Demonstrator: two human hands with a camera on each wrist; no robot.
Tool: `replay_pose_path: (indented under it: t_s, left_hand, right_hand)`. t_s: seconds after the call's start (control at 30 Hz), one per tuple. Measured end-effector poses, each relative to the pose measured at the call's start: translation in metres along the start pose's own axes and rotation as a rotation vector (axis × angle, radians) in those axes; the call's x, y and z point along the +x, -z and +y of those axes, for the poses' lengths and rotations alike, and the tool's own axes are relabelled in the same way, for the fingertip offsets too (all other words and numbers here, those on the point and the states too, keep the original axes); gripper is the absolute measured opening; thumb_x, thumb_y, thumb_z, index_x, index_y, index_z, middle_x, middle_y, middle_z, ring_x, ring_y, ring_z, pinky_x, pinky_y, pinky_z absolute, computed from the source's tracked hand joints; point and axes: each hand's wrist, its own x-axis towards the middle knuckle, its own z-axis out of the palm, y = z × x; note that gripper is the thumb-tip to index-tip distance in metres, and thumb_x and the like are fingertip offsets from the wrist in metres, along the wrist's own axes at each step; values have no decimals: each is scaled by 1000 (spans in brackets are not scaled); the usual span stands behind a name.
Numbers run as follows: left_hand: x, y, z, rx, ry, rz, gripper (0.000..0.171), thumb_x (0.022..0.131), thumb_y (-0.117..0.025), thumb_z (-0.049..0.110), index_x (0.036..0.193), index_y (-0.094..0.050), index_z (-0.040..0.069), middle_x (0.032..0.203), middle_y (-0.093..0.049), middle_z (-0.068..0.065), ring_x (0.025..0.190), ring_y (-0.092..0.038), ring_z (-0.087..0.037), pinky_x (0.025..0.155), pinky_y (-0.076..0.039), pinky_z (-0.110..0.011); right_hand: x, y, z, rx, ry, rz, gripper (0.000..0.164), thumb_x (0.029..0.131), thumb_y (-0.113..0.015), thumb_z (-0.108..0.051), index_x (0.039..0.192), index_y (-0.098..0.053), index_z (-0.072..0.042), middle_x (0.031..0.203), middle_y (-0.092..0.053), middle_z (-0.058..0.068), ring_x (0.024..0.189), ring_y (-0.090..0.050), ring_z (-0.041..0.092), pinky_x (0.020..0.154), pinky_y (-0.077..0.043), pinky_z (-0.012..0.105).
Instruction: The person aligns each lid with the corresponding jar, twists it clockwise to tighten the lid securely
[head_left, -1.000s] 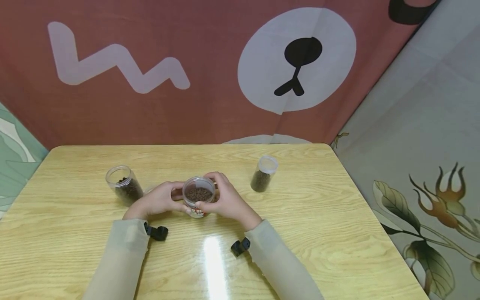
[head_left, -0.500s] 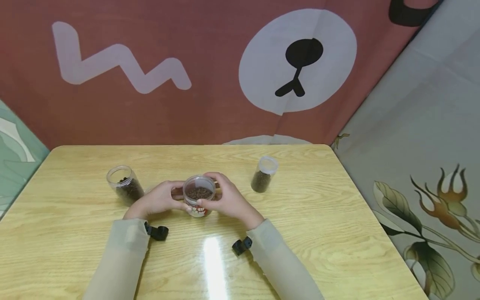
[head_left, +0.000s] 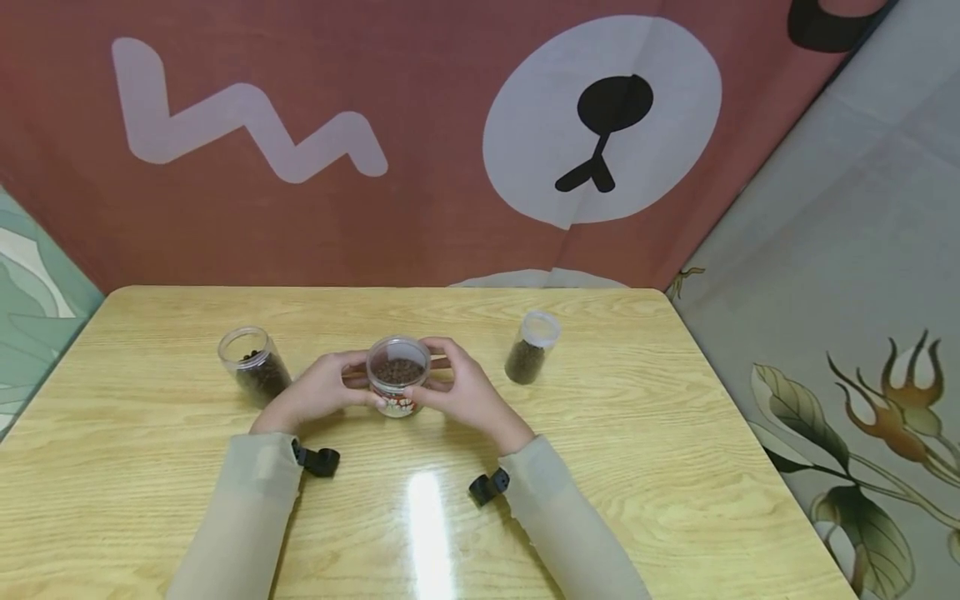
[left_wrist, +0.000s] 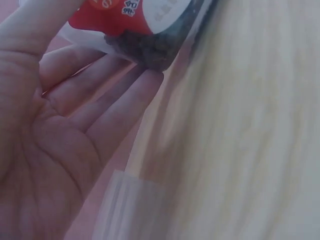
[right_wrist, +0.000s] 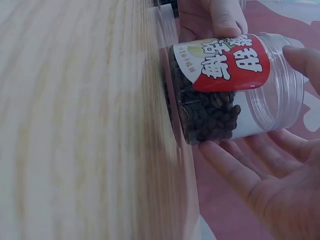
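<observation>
Both hands hold an open clear plastic jar (head_left: pixel 397 406) near the middle of the table. It has a red and white label (right_wrist: pixel 237 62) and dark brown beans (right_wrist: pixel 207 112) in its lower part. My left hand (head_left: pixel 322 386) grips the jar's left side, thumb in front and fingers behind. From the right, my right hand (head_left: pixel 471 387) grips it the same way, its thumb near the rim. The jar is upright, its base close over the table. In the left wrist view, the fingertips (left_wrist: pixel 152 77) meet the jar's lower edge.
A larger open jar (head_left: pixel 264 379) of dark beans stands left of the left hand. To the right is a narrow clear jar (head_left: pixel 527 358) with dark contents and a whitish top. A translucent ribbed piece (left_wrist: pixel 127 207) shows beside the left hand. A printed cloth (head_left: pixel 420 225) hangs behind the table (head_left: pixel 637 433).
Both hands have shifted the jar slightly away from the body, keeping their grip on it. The two other jars stay where they were; the head view has tilted slightly.
</observation>
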Motion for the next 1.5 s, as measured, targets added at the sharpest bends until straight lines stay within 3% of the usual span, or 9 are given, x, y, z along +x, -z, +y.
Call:
replay_pose_path:
  t_s: [0.53, 0.9, 1.2, 1.5]
  left_hand:
    - [9, -5, 5, 13, 71, 104, 76, 68, -82, 44, 132, -51, 17, 128, -56, -4, 116, -55, -23, 94, -48, -34]
    - [13, -13, 7, -25, 44, 158, 77, 72, -82, 30, 134, -45, 6, 129, -54, -12, 116, -54, -28, 94, -48, -35]
    - [14, -18, 6, -5, 48, 183, 78, 73, -81, 26, 138, -42, 5, 130, -53, -15, 116, -54, -30, 95, -47, -37]
    - [14, -21, 7, 70, 29, 204, 82, 74, -80, 26, 143, -39, 10, 131, -54, -11, 116, -55, -29, 90, -50, -33]
  right_hand:
    - [3, 5, 3, -14, 17, 41, 65, 84, -72, -25, 140, -39, -17, 134, -44, 8, 117, -50, 27, 91, -49, 28]
    - [-7, 9, -31, -46, -21, 3, 66, 92, -63, -18, 146, -28, -4, 143, -36, 19, 125, -43, 34, 94, -48, 30]
    - [1, 7, 3, -107, 11, 45, 67, 91, -63, -29, 148, -28, -17, 144, -39, 8, 125, -45, 26, 93, -48, 35]
    - [1, 6, 5, -155, 5, 61, 67, 92, -60, -33, 148, -27, -17, 145, -38, 5, 125, -45, 24, 97, -45, 40]
